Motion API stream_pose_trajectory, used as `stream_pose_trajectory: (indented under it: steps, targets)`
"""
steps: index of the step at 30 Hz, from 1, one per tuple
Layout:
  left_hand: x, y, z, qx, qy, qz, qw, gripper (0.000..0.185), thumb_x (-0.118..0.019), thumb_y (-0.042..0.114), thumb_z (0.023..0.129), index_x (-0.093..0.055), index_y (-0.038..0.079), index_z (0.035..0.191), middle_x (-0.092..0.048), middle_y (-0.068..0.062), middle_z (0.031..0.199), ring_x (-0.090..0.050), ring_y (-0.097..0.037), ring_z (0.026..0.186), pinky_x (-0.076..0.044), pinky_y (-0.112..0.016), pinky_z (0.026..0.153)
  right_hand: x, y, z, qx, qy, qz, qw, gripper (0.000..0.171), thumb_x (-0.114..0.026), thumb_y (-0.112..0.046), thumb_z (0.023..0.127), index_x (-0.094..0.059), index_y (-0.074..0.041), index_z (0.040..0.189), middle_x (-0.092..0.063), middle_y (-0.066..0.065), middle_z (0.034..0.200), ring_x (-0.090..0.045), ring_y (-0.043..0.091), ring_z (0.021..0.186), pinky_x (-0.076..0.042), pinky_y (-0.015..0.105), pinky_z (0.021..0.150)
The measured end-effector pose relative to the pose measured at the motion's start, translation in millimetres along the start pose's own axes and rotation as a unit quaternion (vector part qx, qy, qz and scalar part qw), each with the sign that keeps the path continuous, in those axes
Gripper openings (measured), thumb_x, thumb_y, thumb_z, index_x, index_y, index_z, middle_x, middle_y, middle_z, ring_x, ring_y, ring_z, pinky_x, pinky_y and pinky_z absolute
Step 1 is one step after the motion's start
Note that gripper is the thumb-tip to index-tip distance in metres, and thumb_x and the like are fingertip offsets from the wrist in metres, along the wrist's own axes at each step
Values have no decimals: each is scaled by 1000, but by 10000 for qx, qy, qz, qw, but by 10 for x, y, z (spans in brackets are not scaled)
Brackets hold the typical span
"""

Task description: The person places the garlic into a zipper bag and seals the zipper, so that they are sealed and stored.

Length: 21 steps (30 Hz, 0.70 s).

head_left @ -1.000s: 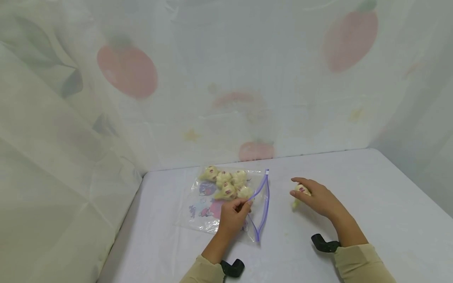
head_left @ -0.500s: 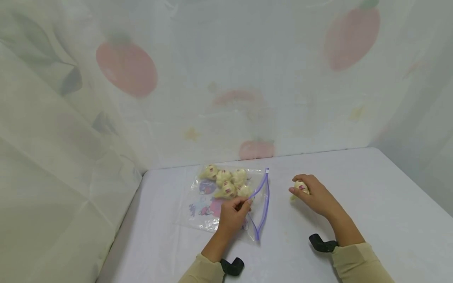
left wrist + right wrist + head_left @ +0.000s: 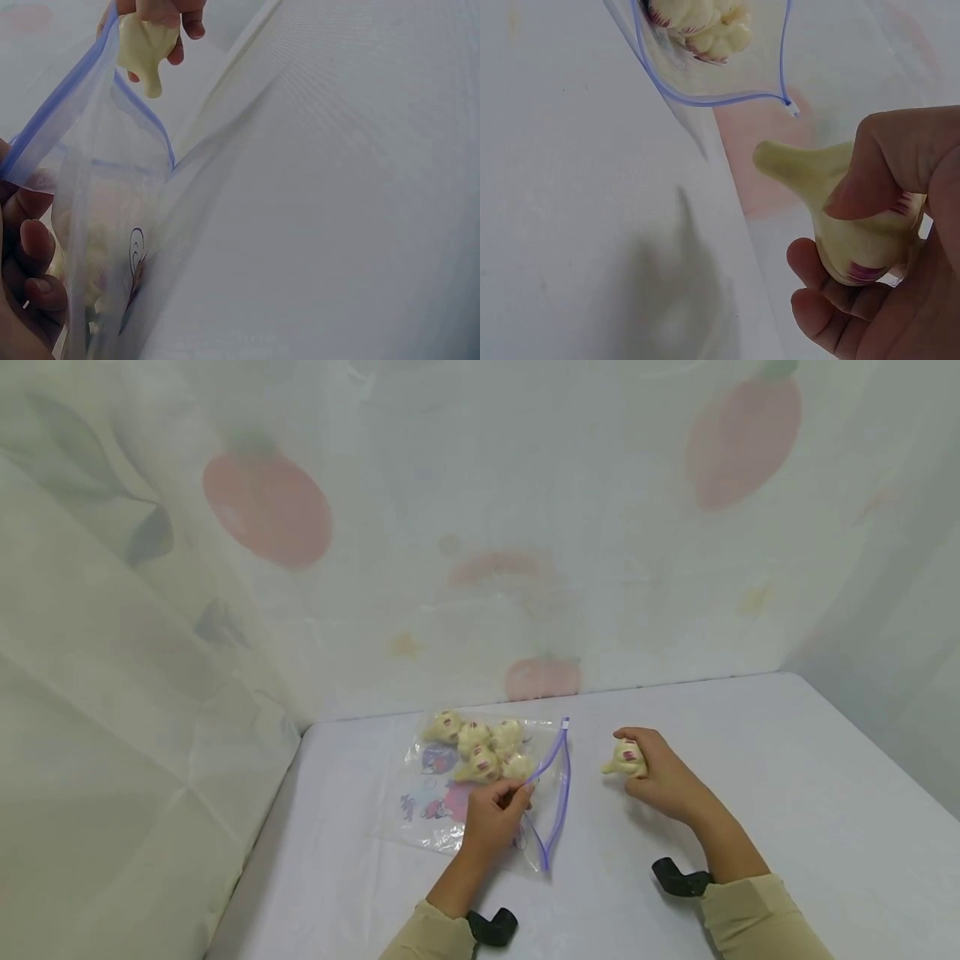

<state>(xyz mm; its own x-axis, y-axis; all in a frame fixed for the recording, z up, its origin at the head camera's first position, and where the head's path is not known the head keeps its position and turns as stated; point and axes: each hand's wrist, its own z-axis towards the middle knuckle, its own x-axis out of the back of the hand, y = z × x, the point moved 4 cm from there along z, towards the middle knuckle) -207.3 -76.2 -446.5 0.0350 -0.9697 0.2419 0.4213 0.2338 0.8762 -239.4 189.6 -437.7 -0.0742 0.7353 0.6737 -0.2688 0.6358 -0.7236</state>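
Observation:
A clear zip bag [image 3: 442,802] with a purple zip strip [image 3: 558,777] and cartoon prints lies on the white table [image 3: 787,760]. Several cream garlic bulbs [image 3: 480,747] lie inside its far end. My left hand [image 3: 498,806] pinches the upper zip strip [image 3: 52,127] and lifts the mouth open. My right hand [image 3: 656,772] grips one garlic bulb [image 3: 622,758] just right of the bag's mouth, its stem pointing toward the opening. The right wrist view shows that bulb [image 3: 855,217] between thumb and fingers, with the bag's mouth [image 3: 712,94] beyond it.
A sheer curtain [image 3: 480,527] printed with pale fruit hangs behind the table and along its left side. The table's right edge [image 3: 885,752] runs down the frame's right.
My right hand has lifted the garlic bulb off the table and brought it left toward the bag's mouth. The left hand keeps its pinch on the zip strip.

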Motion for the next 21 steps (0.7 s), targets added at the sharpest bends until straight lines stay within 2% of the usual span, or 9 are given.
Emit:
stream_pose_trajectory:
  steps: [3, 6, 11, 14, 17, 21]
  targets:
    - [0, 7, 0, 33, 4, -21, 10000, 10, -69, 1, 88, -73, 0, 80, -68, -12, 64, -50, 1, 54, -44, -19, 48, -2, -1, -2, -54, -30, -50, 10000, 70, -63, -1, 79, -38, -8, 144, -46, 19, 134, -49, 28, 105, -43, 43, 88]
    - [-3, 13, 0, 100, 5, -34, 9999, 10, -69, 1, 88, -73, 0, 80, -68, -13, 65, -50, 1, 54, -43, -18, 48, -10, -5, -13, -104, -101, -84, 9999, 69, -68, -14, 86, -36, -11, 147, -51, 19, 134, -52, 31, 110, -45, 52, 92]
    - [9, 26, 5, 200, 19, -72, 9998, 10, -69, 1, 88, -73, 1, 79, -68, -13, 64, -51, -1, 54, -42, -17, 49, -82, -46, -19, -104, -299, -98, 9995, 74, -73, -36, 88, -38, -13, 148, -53, 19, 138, -53, 39, 123, -43, 61, 97]
    - [20, 40, 9, 235, 7, -113, 9997, 10, -69, 1, 88, -73, 2, 79, -68, -12, 65, -51, -1, 54, -42, -17, 49, -133, -95, -5, -58, -350, -177, 9992, 76, -73, -43, 86, -41, -9, 147, -54, 17, 137, -55, 37, 117, -47, 56, 93]
    - [33, 58, 13, 298, -32, -192, 9994, 10, -69, 2, 89, -74, 2, 80, -68, -12, 66, -51, -1, 54, -42, -17, 49, -189, -151, 13, -67, -368, -255, 9990, 78, -74, -46, 84, -44, -6, 145, -56, 14, 132, -56, 30, 108, -49, 46, 85]
    - [35, 89, 19, 372, -205, -358, 9985, 9, -69, 3, 89, -74, 1, 82, -69, -15, 68, -55, -4, 57, -44, -17, 52, -278, -204, 35, -194, -466, -171, 9986, 81, -78, -44, 81, -44, -9, 146, -60, 10, 122, -55, 21, 91, -47, 35, 73]
